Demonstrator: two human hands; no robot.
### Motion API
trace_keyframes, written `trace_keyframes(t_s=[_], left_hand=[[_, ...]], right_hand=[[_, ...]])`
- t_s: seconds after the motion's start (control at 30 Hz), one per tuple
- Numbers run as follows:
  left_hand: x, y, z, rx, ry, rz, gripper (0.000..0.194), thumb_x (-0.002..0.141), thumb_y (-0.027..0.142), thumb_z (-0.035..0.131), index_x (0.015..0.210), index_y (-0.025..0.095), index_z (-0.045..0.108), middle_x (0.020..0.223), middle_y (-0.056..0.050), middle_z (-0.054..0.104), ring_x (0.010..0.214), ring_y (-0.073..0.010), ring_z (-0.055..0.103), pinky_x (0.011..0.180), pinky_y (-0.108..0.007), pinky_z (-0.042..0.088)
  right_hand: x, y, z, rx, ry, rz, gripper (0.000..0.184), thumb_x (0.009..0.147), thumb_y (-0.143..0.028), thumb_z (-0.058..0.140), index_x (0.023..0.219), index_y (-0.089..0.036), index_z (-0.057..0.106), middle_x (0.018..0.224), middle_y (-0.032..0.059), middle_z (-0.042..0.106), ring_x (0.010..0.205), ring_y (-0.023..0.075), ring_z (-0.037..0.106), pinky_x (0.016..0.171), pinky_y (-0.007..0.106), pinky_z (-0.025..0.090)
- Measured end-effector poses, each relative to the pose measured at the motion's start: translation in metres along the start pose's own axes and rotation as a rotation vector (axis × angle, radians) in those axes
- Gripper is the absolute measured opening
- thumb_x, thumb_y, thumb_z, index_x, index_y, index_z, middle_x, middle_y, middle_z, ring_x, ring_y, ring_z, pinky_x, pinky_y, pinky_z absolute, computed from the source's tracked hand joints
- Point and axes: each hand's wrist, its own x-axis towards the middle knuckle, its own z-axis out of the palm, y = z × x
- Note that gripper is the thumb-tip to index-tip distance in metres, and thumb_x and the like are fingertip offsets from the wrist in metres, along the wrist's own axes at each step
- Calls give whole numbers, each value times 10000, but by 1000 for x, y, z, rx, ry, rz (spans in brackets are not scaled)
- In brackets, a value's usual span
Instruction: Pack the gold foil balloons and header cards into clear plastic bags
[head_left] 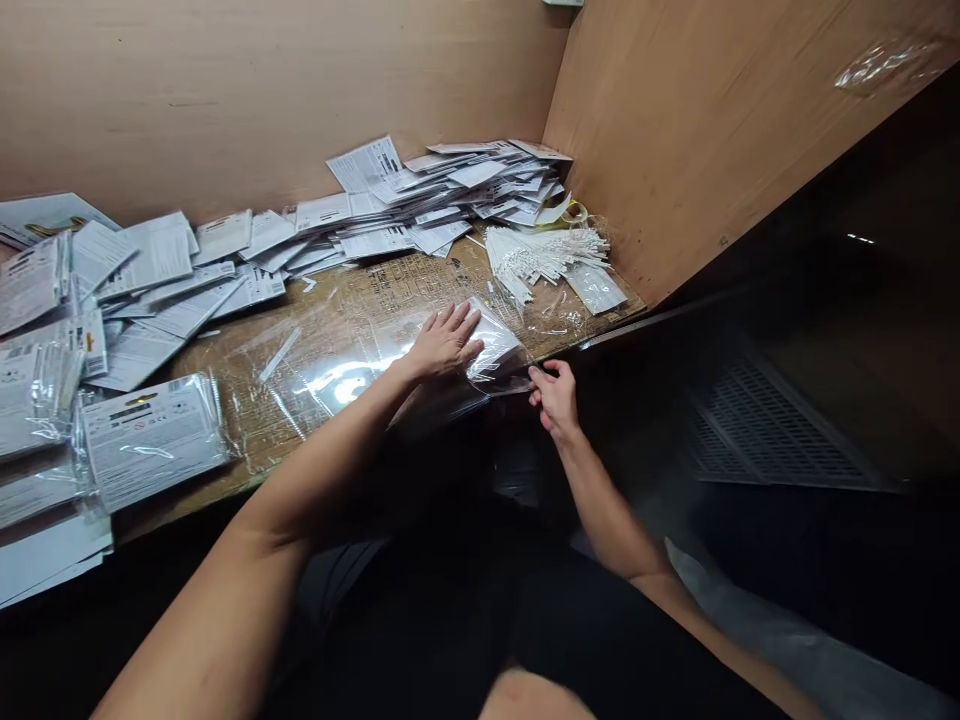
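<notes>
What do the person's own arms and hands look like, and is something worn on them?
The left hand and right hand are ungloved. The left forearm and right forearm are bare, without visible sleeve, watch or bracelet. I see no ring or marking. Dark clothing shows between the arms.

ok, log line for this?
left hand: flat on clear plastic | right hand: pinching its edge | white strips: on table

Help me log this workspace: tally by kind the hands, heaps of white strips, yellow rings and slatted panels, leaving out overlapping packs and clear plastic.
Hands (left hand, right hand): 2
Heap of white strips: 1
Yellow ring: 1
Slatted panel: 1
Total: 5
</notes>
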Motion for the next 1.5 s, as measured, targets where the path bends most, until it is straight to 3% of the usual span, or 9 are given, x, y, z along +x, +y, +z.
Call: trace_keyframes(t_s=[0.07, 0.2, 0.63, 0.9, 0.97, 1.1, 1.23, 1.33, 1.5], left_hand=[[-1, 6, 0, 53, 0, 3, 781, 1096, 642, 262, 1760, 234, 210, 1837, -84, 107, 1700, -366, 53, 1357, -588, 87], [1, 9, 1, 138, 33, 16, 763, 1092, 645, 285, 1752, 265, 248, 1839, -88, 113, 1693, -409, 46, 1344, -630, 84], [10, 42, 0, 161, 63, 156, 1045, 956, 638, 628, 1762, 168, 159, 1829, -183, 87, 1674, -496, 28, 1313, -723, 49], [40, 22, 2, 143, 75, 181, 934, 972, 473, 616, 1735, 105, 221, 1806, -202, 210, 1672, -470, 116, 1324, -693, 80], [47, 15, -3, 151, 68, 200, 908, 980, 481, 605, 1732, 115, 251, 1807, -180, 223, 1677, -450, 112, 1334, -671, 64], [63, -3, -14, 139, 6, 204, 864, 1033, 620, 463, 1749, 188, 246, 1832, -100, 158, 1695, -402, 36, 1350, -626, 1], [71, -14, -14, 56, -37, 151, 684, 1118, 513, 173, 1745, 258, 275, 1835, -18, 151, 1703, -340, 37, 1355, -606, 9], [68, -15, -3, 91, 57, 187, 663, 1114, 514, 236, 1728, 282, 331, 1827, -8, 193, 1704, -339, 52, 1354, -610, -16], [60, -13, 10, 138, 154, 233, 687, 1097, 565, 324, 1721, 279, 354, 1817, -35, 240, 1697, -362, 97, 1348, -621, -28]], right_hand=[[-19, 15, 5, 75, 30, 122, 602, 729, -673, 851, 971, -252, 495, 602, -96, 602, 346, 52, 406, 308, 155, 264], [-51, 45, 26, 36, -280, 327, 581, 730, -720, 826, 801, -200, 577, 558, -38, 605, 342, 55, 431, 302, 165, 213], [-42, 50, 29, -25, -178, 151, 532, 790, -705, 763, 730, -195, 621, 497, -45, 525, 332, 62, 397, 311, 194, 208], [-23, 41, 34, -267, -154, 54, 528, 886, -698, 621, 713, -200, 641, 486, -32, 496, 352, 90, 378, 360, 248, 268], [-17, 29, 30, -420, -148, -66, 503, 944, -644, 582, 707, -205, 645, 515, -9, 518, 414, 123, 422, 421, 278, 328], [1, -5, 33, -752, -44, -634, 370, 1052, -435, 530, 808, -205, 687, 777, 76, 662, 757, 223, 587, 764, 363, 488], [23, -26, 55, -1082, -406, -861, 241, 1014, -158, 534, 1024, -179, 775, 1030, 122, 698, 1026, 279, 592, 931, 414, 416], [27, -25, 65, -1232, -655, -853, 298, 996, -78, 533, 1069, -182, 803, 1055, 112, 682, 1026, 264, 575, 907, 409, 380], [9, -20, 46, -1238, -795, -851, 285, 997, -66, 559, 1004, -192, 815, 1034, 91, 655, 1028, 244, 564, 885, 393, 363]])
